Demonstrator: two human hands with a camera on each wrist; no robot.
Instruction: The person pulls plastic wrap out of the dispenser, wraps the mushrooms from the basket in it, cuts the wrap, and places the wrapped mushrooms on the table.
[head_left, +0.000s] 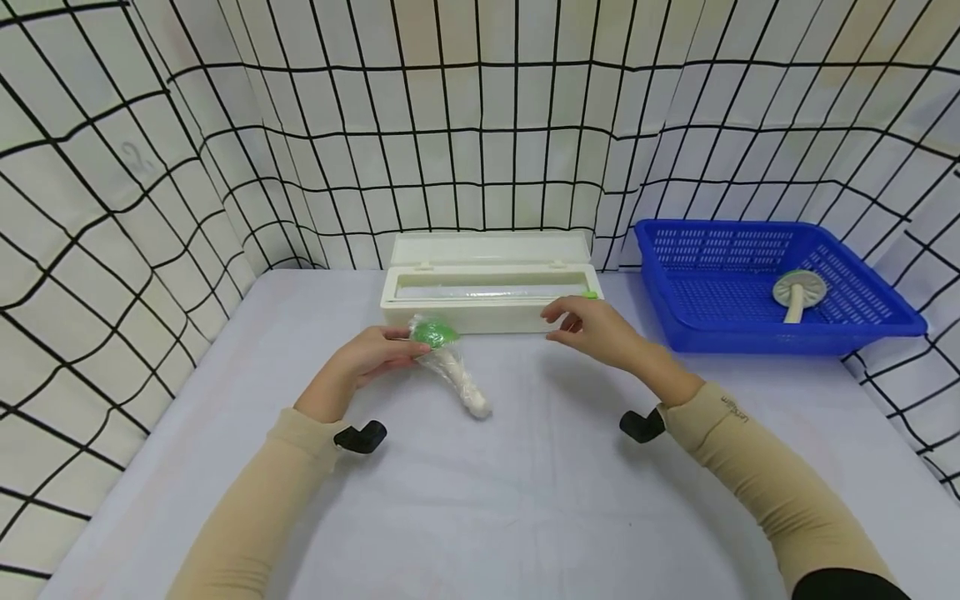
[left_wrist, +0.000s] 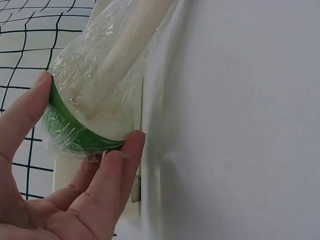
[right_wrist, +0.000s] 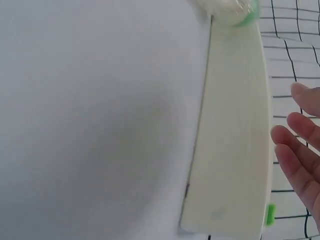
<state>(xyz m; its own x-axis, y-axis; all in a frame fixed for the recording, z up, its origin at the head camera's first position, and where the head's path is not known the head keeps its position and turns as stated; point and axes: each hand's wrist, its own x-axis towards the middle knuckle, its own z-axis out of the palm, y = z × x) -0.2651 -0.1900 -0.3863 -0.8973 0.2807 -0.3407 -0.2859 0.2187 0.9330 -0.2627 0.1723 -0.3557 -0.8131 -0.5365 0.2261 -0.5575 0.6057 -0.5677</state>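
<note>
My left hand pinches the green cap of a mushroom-shaped item between thumb and fingertips. Clear plastic film is wrapped around the cap and its pale stem, which slants toward the front right. Behind it stands a long white cling film box, its lid raised and film visible inside. My right hand hovers over the box's right front corner, fingers loosely bent and holding nothing. Close to these fingers a green slider shows at the box's end.
A blue plastic basket stands at the back right with another mushroom-shaped item in it, pale underside up. Black wire mesh surrounds the back and sides of the white-covered table.
</note>
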